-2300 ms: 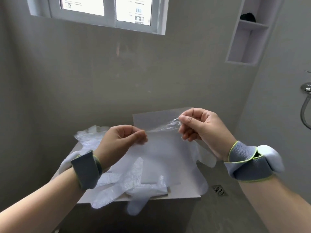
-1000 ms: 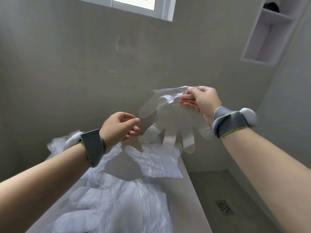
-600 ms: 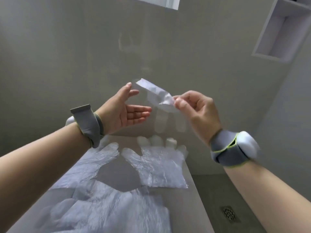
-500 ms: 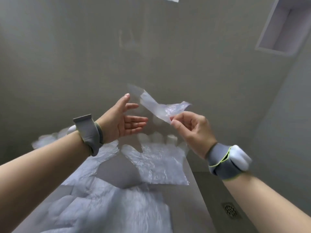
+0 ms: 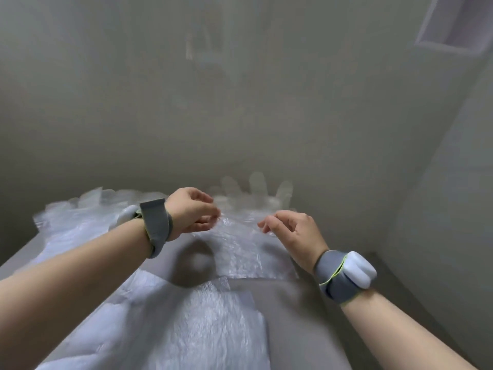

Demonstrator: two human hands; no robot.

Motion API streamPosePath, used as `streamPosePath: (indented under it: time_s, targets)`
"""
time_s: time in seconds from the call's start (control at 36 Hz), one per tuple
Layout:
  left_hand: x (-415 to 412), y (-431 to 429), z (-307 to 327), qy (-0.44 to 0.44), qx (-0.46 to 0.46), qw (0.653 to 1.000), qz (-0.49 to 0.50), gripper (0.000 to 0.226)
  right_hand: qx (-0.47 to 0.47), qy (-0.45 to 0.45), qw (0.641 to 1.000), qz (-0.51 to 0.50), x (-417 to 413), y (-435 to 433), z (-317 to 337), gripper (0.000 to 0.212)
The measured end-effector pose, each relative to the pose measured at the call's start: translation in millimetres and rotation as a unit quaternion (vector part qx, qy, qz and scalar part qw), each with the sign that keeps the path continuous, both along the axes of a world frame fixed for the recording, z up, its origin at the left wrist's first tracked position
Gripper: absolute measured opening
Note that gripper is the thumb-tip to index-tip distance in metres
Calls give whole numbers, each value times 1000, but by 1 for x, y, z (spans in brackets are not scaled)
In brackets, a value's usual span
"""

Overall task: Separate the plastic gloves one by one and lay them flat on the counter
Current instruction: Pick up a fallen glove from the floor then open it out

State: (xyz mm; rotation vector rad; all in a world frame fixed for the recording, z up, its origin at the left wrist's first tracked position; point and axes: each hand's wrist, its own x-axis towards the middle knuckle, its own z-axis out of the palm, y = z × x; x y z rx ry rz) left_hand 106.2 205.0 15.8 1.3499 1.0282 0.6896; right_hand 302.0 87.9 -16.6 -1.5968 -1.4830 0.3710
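Since raised glove (image 5: 240, 252) now lies flat betw. them, right hand (image 5: 296, 236) hangs loose & empty, left hand (image 5: 192, 212) grip unclear; another done.

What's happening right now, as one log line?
glove: lying at far end of counter | left hand: above it, grip unclear | right hand: above it, grip unclear | other gloves: spread nearer
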Motion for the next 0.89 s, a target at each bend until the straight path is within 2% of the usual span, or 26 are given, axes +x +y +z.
streamPosePath:
  time_s: [0.17, 0.31, 0.5, 0.61, 0.72, 0.78, 0.89]
  targets:
    - [5, -4, -12, 74, 59, 995, -3, 12, -21, 11, 1000, 2, 3, -5, -7, 48]
    - [-3, -5, -18, 151, 142, 978, 3, 2, -29, -12, 999, -10, 3, -8, -8, 29]
    - [-13, -8, -23, 177, 155, 972, -28, 6, -50, 12, 999, -18, 2, -11, -12, 20]
    - [-14, -15, -25, 205, 194, 959, -36, 3, -54, 5, 998, -23, 2, -14, -12, 19]
    - [-14, -15, -26, 218, 207, 953, -44, 16, -68, 8, 997, -22, 2, -15, -12, 18]
    - [-16, -12, -25, 247, 240, 938, -33, 21, -72, 11, 997, -22, 2, -16, -12, 17]
    - [-26, -6, -20, 323, 336, 885, -7, 27, -74, 16, 997, -23, 0, -17, -12, 17]
